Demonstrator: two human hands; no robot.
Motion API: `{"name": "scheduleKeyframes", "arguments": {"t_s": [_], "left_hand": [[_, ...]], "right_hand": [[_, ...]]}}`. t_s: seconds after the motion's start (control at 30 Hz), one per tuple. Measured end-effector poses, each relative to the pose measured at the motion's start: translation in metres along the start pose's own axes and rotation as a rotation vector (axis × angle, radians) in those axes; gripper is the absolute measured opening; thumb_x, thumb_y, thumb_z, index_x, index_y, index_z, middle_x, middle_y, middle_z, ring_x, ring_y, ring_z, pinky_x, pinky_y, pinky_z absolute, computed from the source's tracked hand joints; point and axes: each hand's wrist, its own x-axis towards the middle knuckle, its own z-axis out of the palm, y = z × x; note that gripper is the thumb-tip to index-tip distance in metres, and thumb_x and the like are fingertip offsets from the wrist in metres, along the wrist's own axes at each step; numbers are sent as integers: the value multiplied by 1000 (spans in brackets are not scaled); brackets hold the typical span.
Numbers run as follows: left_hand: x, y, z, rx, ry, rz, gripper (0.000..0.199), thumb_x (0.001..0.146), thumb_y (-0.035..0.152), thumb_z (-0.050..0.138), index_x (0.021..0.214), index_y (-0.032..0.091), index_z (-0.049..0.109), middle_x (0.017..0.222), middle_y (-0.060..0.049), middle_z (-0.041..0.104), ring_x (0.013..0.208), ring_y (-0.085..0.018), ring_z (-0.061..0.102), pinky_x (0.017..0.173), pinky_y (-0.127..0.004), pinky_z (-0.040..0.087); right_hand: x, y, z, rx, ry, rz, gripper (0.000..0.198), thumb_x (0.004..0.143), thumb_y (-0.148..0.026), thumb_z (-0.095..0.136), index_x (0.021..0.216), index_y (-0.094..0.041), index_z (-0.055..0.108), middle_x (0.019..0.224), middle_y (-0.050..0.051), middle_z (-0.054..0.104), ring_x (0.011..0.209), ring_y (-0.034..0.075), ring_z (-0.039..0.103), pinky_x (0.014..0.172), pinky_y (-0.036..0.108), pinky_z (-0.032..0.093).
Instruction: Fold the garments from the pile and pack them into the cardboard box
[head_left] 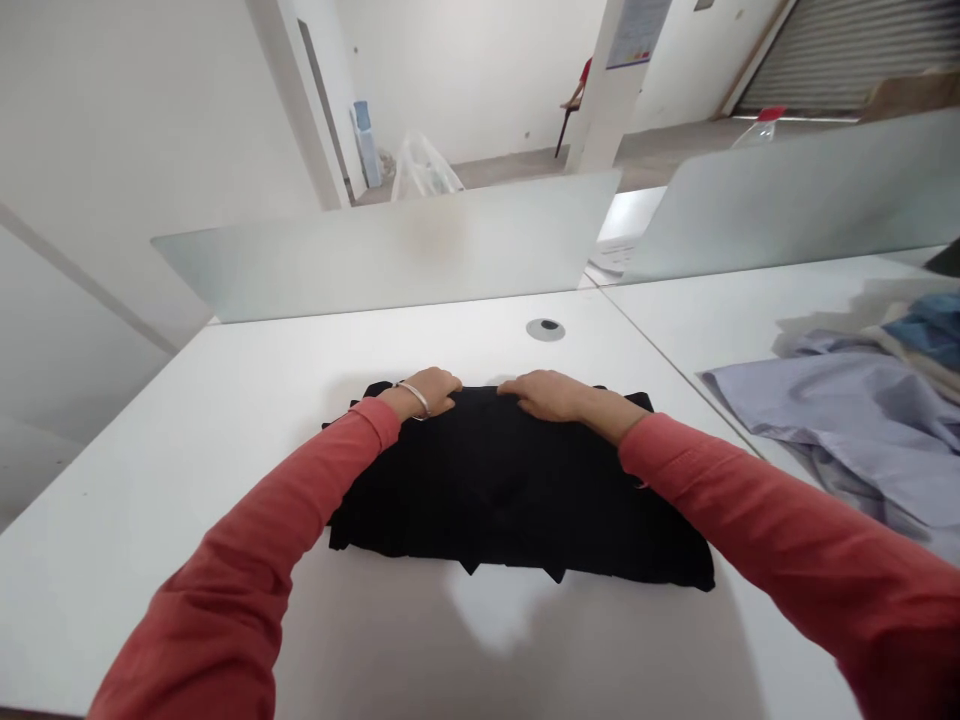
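Observation:
A black folded garment (499,480) lies on the white table in front of me. Two small pointed tips stick out along its near edge, and layered folds show at its left side. My left hand (431,388), with a bracelet at the wrist, is closed on the far edge, left of the middle. A short way to the right, my right hand (547,394) grips the same edge, its fingers pointing inward toward the left hand. The undersides of the fingers are partly hidden against the dark cloth.
A frosted divider (390,250) runs along the back of the white table (187,430). Behind the garment is a round cable grommet (546,330). Lavender cloth (840,400) and blue cloth (930,330) lie on the adjoining table at right. A person's arm (577,95) shows beyond a pillar.

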Motion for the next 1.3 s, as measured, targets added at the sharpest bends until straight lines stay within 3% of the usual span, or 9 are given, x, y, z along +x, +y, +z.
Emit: {"name": "scheduleKeyframes", "arguments": {"t_s": [0.13, 0.27, 0.43, 0.57, 0.7, 0.9, 1.1, 1.3], "left_hand": [[9, -4, 3, 23, -82, 18, 33, 70, 21, 55, 101, 13, 57, 100, -11, 57, 93, -21, 54, 76, -28, 42], [13, -6, 4, -27, -117, 32, 22, 67, 19, 55, 89, 14, 59, 93, -8, 57, 83, -18, 54, 67, -24, 41], [8, -5, 6, -184, -62, 68, 10, 67, 14, 49, 76, 16, 53, 76, -2, 55, 68, -13, 50, 59, -22, 36], [-2, 0, -3, -356, -28, 74, 5, 69, 16, 48, 74, 17, 50, 69, 1, 52, 61, -11, 45, 55, -21, 34], [-4, 11, -13, -448, -42, 123, 7, 69, 16, 51, 76, 16, 49, 74, 2, 55, 66, -10, 47, 60, -20, 36], [2, 22, -7, -272, -121, 21, 11, 70, 14, 51, 81, 14, 53, 83, -1, 58, 74, -12, 52, 63, -21, 38], [1, 21, -4, -432, -85, 9, 32, 70, 12, 54, 102, 15, 51, 94, -1, 60, 82, -11, 54, 72, -20, 40], [10, 22, 4, -484, -80, 0, 31, 70, 13, 56, 101, 16, 53, 95, -2, 61, 82, -12, 56, 73, -21, 42]], "right_hand": [[9, 0, -3, -44, -135, -50, 44, 71, -11, 42, 112, -22, 51, 96, 6, 60, 85, 22, 55, 66, 29, 38], [10, -3, -8, -60, -184, -43, 33, 73, -13, 40, 102, -21, 54, 91, 6, 59, 79, 20, 55, 61, 27, 36], [4, -7, -7, -19, -147, -65, 30, 76, -10, 34, 96, -20, 54, 90, 6, 59, 76, 17, 55, 64, 26, 37], [-9, -11, -12, 59, -61, -165, 30, 76, -8, 33, 94, -20, 54, 89, 4, 58, 75, 15, 55, 67, 24, 38], [-20, -25, -16, 193, 30, -267, 30, 74, -4, 34, 92, -19, 53, 93, 3, 58, 78, 14, 54, 69, 22, 38], [-12, -38, 5, 279, 30, -214, 24, 73, -6, 37, 87, -15, 54, 89, 6, 58, 79, 16, 54, 71, 24, 39], [-29, -32, 11, 483, 131, -272, 28, 75, -9, 33, 92, -16, 54, 96, 4, 58, 87, 15, 53, 78, 26, 40], [-37, -35, 16, 609, 162, -259, 27, 72, -13, 34, 89, -16, 55, 91, 4, 59, 84, 15, 53, 77, 27, 41]]}}
